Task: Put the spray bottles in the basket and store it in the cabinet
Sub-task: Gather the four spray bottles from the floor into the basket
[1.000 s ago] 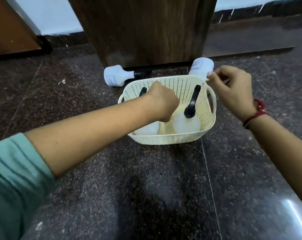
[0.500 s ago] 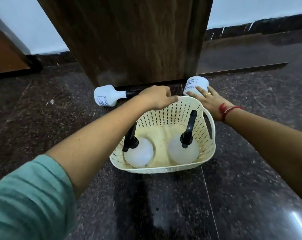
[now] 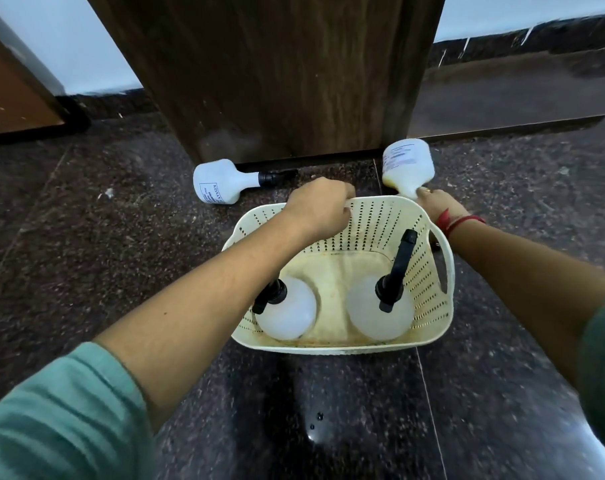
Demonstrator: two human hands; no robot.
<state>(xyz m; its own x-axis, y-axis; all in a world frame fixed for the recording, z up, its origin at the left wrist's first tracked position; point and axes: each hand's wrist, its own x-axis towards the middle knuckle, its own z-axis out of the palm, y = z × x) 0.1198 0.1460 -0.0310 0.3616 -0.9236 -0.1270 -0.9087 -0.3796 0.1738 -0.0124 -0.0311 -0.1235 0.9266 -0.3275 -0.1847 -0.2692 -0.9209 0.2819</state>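
A cream perforated basket (image 3: 429,299) stands on the dark stone floor and holds two white spray bottles with black nozzles, one at the left (image 3: 289,315) and one at the right (image 3: 377,315). My left hand (image 3: 320,206) is closed over the basket's far rim. Just beyond the basket's far right corner, my right hand (image 3: 436,206) grips the neck of a third white bottle (image 3: 407,164), which is tipped up off the floor. A fourth white bottle (image 3: 218,181) lies on its side at the foot of the cabinet.
A dark wooden cabinet (image 3: 269,74) rises directly behind the basket with its door shut. A second wooden panel (image 3: 13,98) stands at the far left. A raised floor strip (image 3: 501,128) runs to the right of the cabinet.
My right hand has closed on the right bottle's neck and tipped it up from the floor. My left hand has closed on the basket's far rim.
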